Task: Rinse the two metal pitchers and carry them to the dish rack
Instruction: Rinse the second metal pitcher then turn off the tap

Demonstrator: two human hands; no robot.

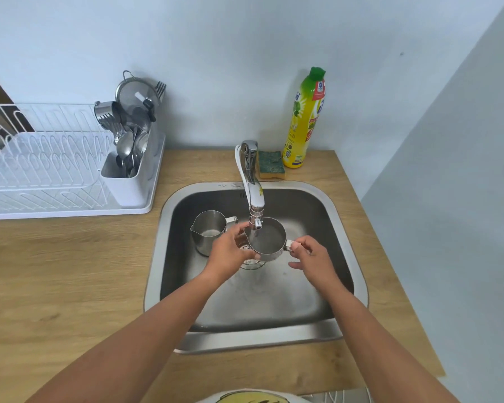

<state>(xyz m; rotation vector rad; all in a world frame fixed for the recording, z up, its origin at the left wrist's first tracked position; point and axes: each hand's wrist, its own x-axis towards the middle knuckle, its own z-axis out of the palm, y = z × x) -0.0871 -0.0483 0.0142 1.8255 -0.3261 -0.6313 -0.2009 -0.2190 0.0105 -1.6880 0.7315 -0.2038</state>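
Centre frame: left hand and right hand both grasp the held pitcher under the tap. Soap bottle label illegible.

Two steel pitchers in the sink

One pitcher sat upright under the tap, handle toward 3 o'clock; the second pitcher stood upright just beside it at 9 o'clock, spout pointing left.
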